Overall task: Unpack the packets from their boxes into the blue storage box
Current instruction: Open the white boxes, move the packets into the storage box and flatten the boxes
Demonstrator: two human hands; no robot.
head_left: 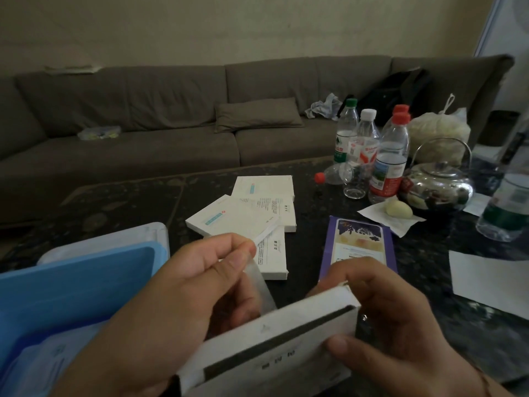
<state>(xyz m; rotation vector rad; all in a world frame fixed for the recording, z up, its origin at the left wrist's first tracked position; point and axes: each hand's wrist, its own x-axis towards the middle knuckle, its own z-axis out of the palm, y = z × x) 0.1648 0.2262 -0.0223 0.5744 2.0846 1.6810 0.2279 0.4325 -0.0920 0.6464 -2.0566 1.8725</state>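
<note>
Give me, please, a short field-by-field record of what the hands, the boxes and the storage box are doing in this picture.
left hand: pinches a clear packet, drawing it up from the open box
right hand: grips the white box at its right end
white box: open on top, held above the table's near edge
blue storage box: at left, open, packets inside
other white boxes: three, overlapping on the dark table
purple packet: flat on the table beyond the right hand

Matt white cardboard box (274, 336), glossy metal kettle (438, 187), clear plastic bottles (390, 156), cloth sofa (171, 110).
</note>
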